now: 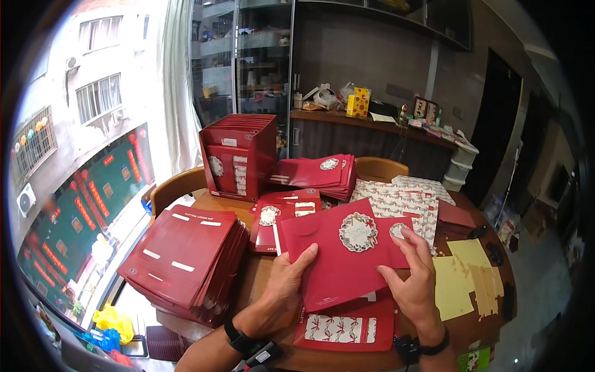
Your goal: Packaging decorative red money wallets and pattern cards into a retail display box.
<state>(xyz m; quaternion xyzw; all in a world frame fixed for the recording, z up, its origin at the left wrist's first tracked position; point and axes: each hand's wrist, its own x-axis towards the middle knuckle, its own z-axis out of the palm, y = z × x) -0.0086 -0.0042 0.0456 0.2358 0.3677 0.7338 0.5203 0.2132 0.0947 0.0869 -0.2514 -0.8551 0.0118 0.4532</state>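
My left hand grips a red paper money wallet by its left side, thumb across the front. A round wreath sticker decorates this wallet. Behind it, to the right, another red wallet shows a smaller wreath. My right hand has thumb and fingers apart at the wallets' right side. Its thumb tip is at the front wallet's edge, and its fingertips are by the second wreath. Below both hands lies a red printed sleeve with a patterned paper panel showing through it.
A tall stack of red card sleeves stands at the left. Farther back are a red display box and piled red wallets. Patterned sheets, dark red envelopes and yellow paper lie to the right.
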